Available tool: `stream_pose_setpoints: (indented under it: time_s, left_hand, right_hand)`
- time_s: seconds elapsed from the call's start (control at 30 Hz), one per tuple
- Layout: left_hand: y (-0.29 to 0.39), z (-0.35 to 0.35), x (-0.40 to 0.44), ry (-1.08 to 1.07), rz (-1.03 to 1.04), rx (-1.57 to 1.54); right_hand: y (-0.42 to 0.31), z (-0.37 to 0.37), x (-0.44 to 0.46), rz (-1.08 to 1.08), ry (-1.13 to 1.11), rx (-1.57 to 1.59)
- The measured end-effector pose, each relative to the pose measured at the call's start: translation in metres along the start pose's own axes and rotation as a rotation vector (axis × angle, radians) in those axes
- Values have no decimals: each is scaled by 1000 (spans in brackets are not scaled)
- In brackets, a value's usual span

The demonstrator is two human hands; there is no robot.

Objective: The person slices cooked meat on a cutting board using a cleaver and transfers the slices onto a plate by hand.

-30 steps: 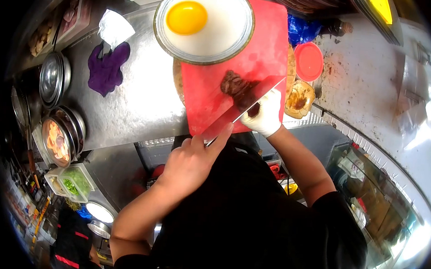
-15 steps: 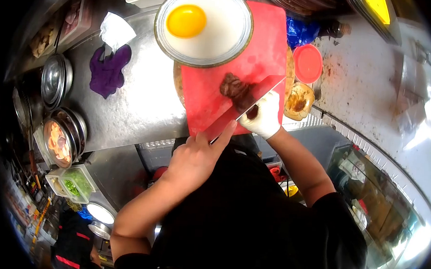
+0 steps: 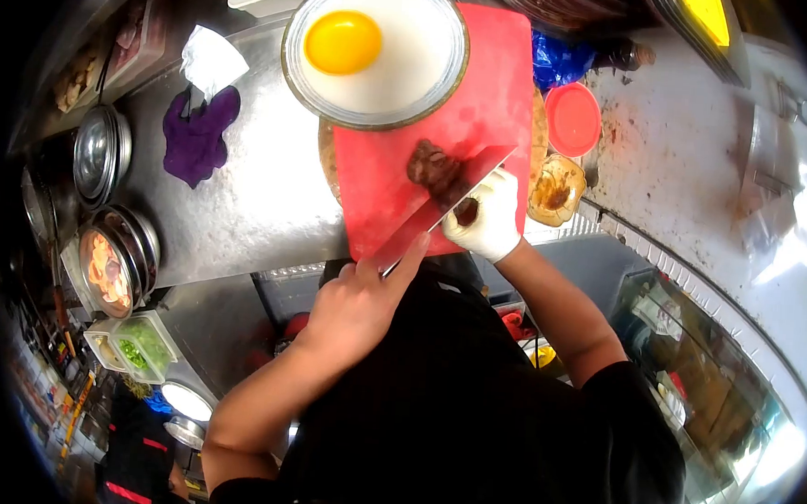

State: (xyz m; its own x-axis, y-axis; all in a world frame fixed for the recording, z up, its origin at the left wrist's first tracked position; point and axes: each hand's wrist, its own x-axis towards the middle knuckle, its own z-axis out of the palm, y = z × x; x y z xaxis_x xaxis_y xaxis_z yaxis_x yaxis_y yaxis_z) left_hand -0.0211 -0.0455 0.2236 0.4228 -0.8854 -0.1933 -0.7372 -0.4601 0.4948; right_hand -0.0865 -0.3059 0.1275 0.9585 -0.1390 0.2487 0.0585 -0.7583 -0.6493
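My left hand (image 3: 355, 306), bare, grips a large knife (image 3: 414, 232) with its index finger stretched along the blade. The blade lies diagonally across the red cutting board (image 3: 379, 191), between a pile of dark sliced meat (image 3: 433, 167) and my right hand (image 3: 489, 218). That hand wears a whitish glove, and its curled fingers hold a dark piece of meat (image 3: 466, 211) against the blade's right side. Beyond the pile, a round plate (image 3: 403, 79) with a glossy yellow oval (image 3: 343, 42) on it overlaps the board's far part.
A purple cloth (image 3: 197, 136) and white paper (image 3: 213, 62) lie on the steel counter at left, near stacked metal bowls (image 3: 96, 156). Right of the board are a red round dish (image 3: 573, 119) and a stained tan dish (image 3: 555, 189). Another person (image 3: 138, 448) appears at bottom left.
The knife and my gloved right hand have shifted slightly left over the board. Both hands keep their grip. The whole view has also drifted a little.
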Motion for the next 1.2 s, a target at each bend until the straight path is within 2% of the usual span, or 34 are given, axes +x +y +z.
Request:
stream_pose_setpoints:
  time_s: [0.13,0.33,0.43,0.53,0.73,0.83,0.9,0.93,1.2]
  left_hand:
    - [0,12,16,8,14,36]
    - [1,-2,-5,-25,-3,63]
    - [-1,24,14,4,4,35]
    - [4,36,44,3,-20,143]
    - [-10,17,28,-19,-92,-110]
    - [0,-4,6,5,-112,-134]
    - [2,-3,-6,45,-118,-124]
    - [1,-2,-10,66,-118,-118]
    - [-8,12,-24,48,-130,-63]
  right_hand:
    - [1,1,1,-2,18,-17]
    - [4,1,-2,-30,-13,32]
    - [2,-4,-2,-32,1,4]
    - [2,-1,-2,-68,69,2]
    - [8,6,-16,-125,198,31]
    - [7,6,-30,-102,244,5]
    - [9,3,-40,-85,266,-22]
    - [11,-1,-49,-58,209,-37]
    - [20,-21,-84,147,360,-226]
